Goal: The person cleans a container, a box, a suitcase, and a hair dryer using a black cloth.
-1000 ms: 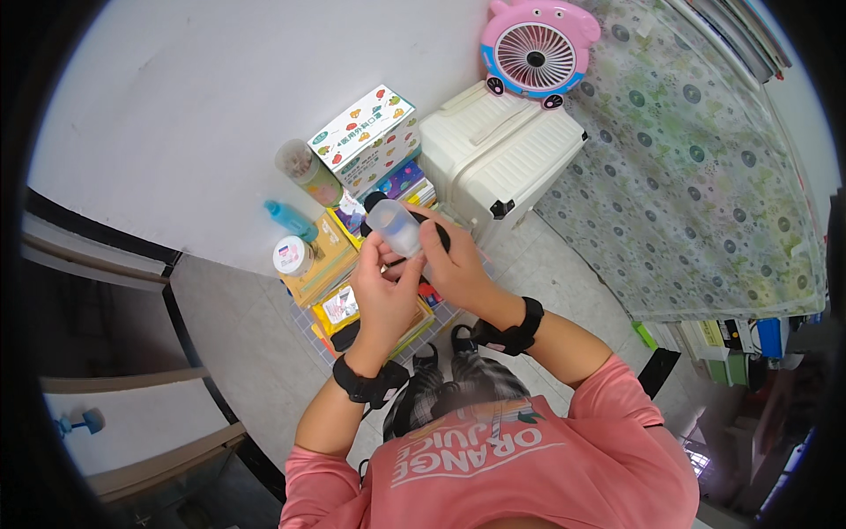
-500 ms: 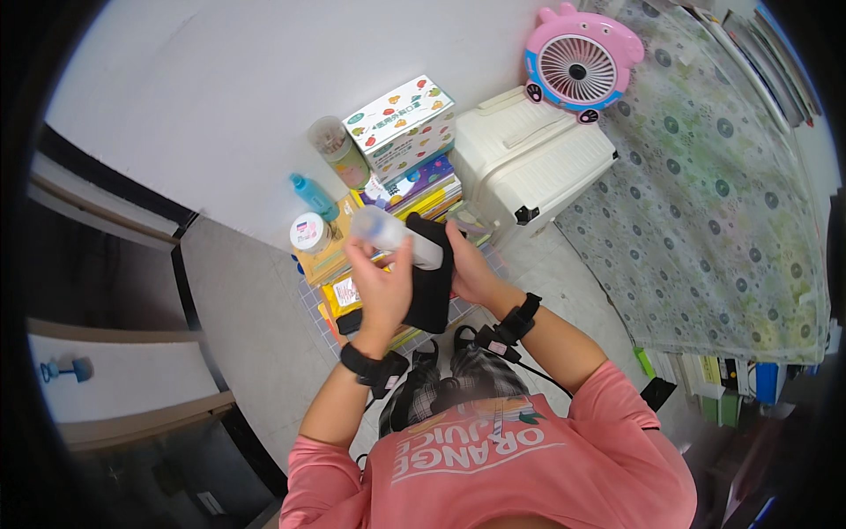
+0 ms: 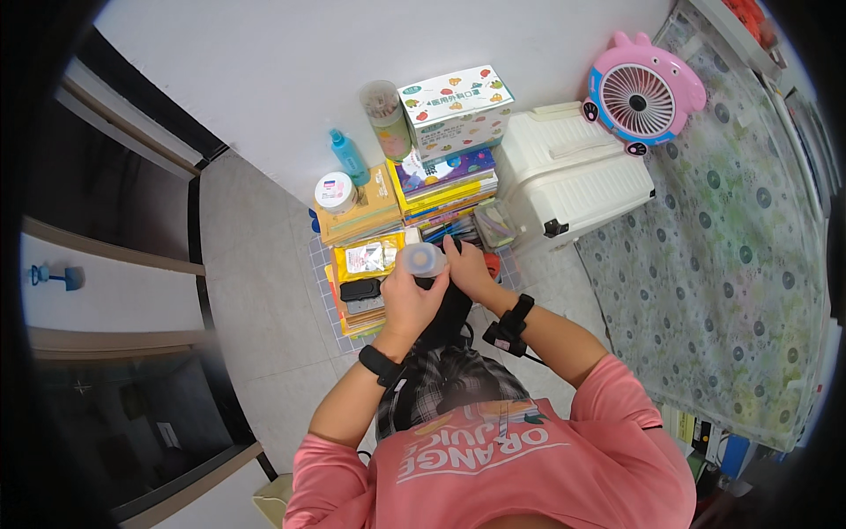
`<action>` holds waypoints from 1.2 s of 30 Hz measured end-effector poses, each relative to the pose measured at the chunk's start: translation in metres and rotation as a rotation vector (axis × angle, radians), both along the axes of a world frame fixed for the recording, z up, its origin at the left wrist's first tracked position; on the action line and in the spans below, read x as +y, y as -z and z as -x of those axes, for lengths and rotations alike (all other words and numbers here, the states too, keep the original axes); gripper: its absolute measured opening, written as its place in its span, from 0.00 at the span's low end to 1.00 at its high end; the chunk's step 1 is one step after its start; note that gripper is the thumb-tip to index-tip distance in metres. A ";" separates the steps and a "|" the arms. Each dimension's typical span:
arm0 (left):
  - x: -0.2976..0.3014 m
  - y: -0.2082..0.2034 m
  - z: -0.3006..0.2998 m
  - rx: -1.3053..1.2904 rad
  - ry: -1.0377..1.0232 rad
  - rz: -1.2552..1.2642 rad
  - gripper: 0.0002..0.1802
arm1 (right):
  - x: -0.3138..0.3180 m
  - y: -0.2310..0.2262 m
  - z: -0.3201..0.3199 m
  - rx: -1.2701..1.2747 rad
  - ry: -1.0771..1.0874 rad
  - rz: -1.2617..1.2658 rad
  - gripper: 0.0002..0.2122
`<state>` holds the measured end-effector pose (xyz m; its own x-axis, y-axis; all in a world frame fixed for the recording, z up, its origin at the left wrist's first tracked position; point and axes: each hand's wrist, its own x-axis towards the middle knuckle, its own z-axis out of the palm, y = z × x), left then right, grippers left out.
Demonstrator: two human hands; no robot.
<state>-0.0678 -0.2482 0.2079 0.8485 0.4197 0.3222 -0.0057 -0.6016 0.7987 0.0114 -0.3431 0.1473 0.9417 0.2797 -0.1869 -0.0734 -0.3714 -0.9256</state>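
Observation:
My left hand (image 3: 410, 304) is wrapped round a whitish bottle (image 3: 423, 260), whose round translucent top with a blue ring faces up. Close beside it, my right hand (image 3: 472, 271) grips the upper end of a black pouch-like thing (image 3: 449, 317), which hangs down toward my lap. The bottle sits right against the pouch's top; whether part of it is inside is hidden by my fingers. Just beyond my left hand lie a yellow packet (image 3: 370, 257) and a small black case (image 3: 359, 290).
Behind my hands stand a white-lidded jar (image 3: 337, 191), a blue bottle (image 3: 350, 159), a clear tube of sticks (image 3: 386, 122) and a patterned box (image 3: 458, 115) on stacked books (image 3: 447, 189). At right are a white suitcase (image 3: 573, 176), a pink fan (image 3: 641, 97) and a patterned curtain (image 3: 705, 256).
The bottle has turned from lying slanted to standing with its top up. The black pouch has come lower, closer to my lap, and both hands have drawn together. My view has shifted left.

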 end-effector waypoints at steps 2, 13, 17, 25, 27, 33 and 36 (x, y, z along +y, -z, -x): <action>0.004 -0.002 0.001 -0.039 -0.021 -0.028 0.22 | 0.005 -0.005 -0.002 -0.027 -0.008 0.020 0.18; 0.086 0.008 -0.061 0.028 -0.215 0.179 0.22 | 0.049 -0.001 -0.033 -0.529 -0.286 0.054 0.20; 0.087 0.023 -0.065 0.041 -0.224 0.290 0.24 | 0.087 0.007 -0.032 -0.432 -0.206 0.187 0.26; 0.139 0.029 -0.070 0.131 0.090 0.363 0.30 | 0.111 0.016 -0.066 -0.410 -0.316 0.206 0.23; 0.164 0.016 -0.075 0.163 0.193 0.477 0.30 | 0.114 0.007 -0.076 -0.328 -0.467 0.160 0.25; 0.202 0.010 -0.110 0.286 0.578 0.264 0.25 | 0.123 0.002 -0.094 -0.270 -0.538 0.155 0.26; 0.208 0.026 -0.123 0.309 0.450 0.272 0.20 | 0.127 0.013 -0.093 -0.305 -0.407 0.195 0.25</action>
